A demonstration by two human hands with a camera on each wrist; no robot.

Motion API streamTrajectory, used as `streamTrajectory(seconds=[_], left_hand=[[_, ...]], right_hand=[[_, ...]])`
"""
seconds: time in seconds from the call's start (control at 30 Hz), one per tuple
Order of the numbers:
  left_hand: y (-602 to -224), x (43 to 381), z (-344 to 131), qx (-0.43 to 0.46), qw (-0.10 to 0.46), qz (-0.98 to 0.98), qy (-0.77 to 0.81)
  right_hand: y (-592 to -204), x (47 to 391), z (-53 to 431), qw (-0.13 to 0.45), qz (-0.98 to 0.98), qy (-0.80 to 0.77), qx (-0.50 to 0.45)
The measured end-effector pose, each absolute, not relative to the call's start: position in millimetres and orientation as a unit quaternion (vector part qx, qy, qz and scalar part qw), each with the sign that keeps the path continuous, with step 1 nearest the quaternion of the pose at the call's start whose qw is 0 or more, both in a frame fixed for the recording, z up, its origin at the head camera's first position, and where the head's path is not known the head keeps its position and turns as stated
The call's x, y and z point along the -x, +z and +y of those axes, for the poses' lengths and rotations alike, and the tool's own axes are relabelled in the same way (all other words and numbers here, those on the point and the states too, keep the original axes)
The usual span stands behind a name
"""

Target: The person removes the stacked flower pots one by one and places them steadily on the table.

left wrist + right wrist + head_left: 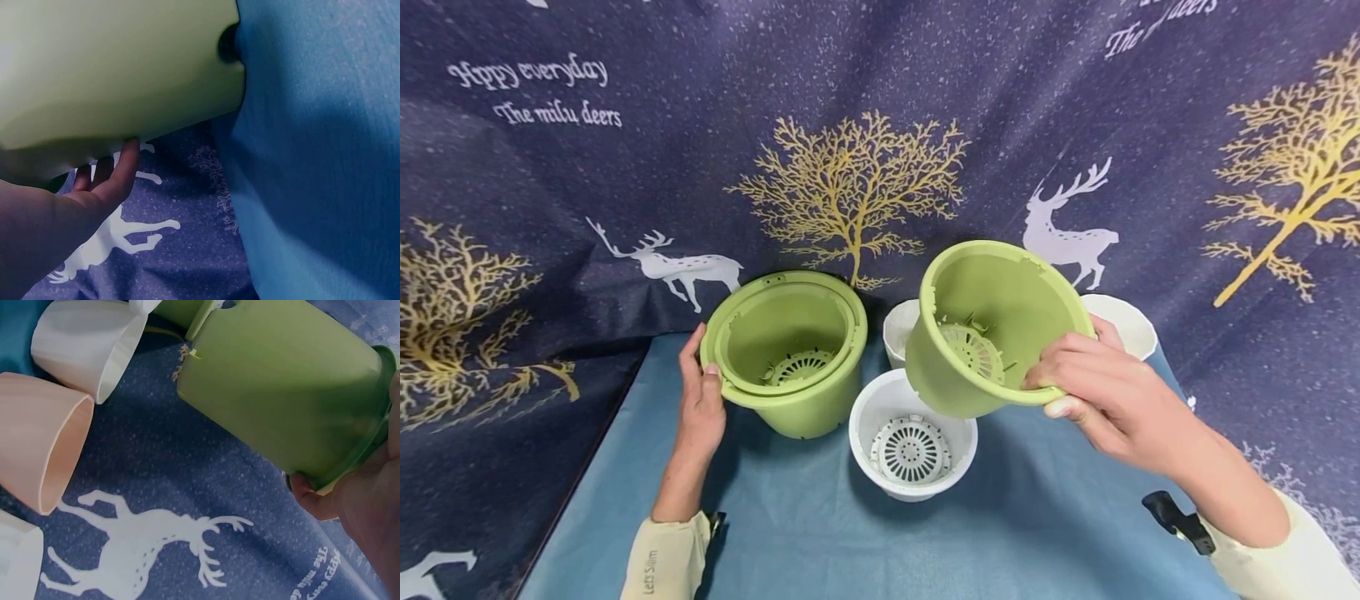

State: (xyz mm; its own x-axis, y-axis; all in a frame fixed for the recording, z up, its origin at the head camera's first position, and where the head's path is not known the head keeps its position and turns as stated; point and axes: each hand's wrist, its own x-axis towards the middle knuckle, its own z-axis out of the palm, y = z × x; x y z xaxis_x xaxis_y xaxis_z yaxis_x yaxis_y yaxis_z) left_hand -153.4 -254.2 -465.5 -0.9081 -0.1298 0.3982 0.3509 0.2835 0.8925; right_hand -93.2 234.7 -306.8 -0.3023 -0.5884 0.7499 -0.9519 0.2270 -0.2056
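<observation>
On the left side of the head view, my left hand (pixel 702 408) grips the rim of a green flowerpot (pixel 808 412), thumb at the rim and fingers along the outside. A second green pot (pixel 760 329) sits nested inside it. My right hand (pixel 1112 396) pinches the rim of another green flowerpot (pixel 932 367), held up and tilted with its mouth facing the camera. Slots pierce its round bottom. Below and between them, a white flowerpot (pixel 867 417) with a slotted bottom stands on the table, partly covered by the raised pot.
Behind the raised pot, white pots (pixel 898 329) (pixel 1127 321) show at the table's back. The right wrist view adds a peach pot (pixel 37 437) between white ones. A blue cloth (pixel 820 550) covers the table; a dark deer-patterned curtain (pixel 662 183) hangs behind.
</observation>
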Motion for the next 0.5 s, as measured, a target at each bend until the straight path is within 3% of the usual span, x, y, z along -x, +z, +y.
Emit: streamTrajectory(seconds=[0.5], left_hand=[[-465.7, 153.3, -254.6, 0.077, 0.208, -0.775, -0.593]], right_hand=[[-316.2, 76.4, 256.6, 0.296, -0.744, 0.332, -0.498]])
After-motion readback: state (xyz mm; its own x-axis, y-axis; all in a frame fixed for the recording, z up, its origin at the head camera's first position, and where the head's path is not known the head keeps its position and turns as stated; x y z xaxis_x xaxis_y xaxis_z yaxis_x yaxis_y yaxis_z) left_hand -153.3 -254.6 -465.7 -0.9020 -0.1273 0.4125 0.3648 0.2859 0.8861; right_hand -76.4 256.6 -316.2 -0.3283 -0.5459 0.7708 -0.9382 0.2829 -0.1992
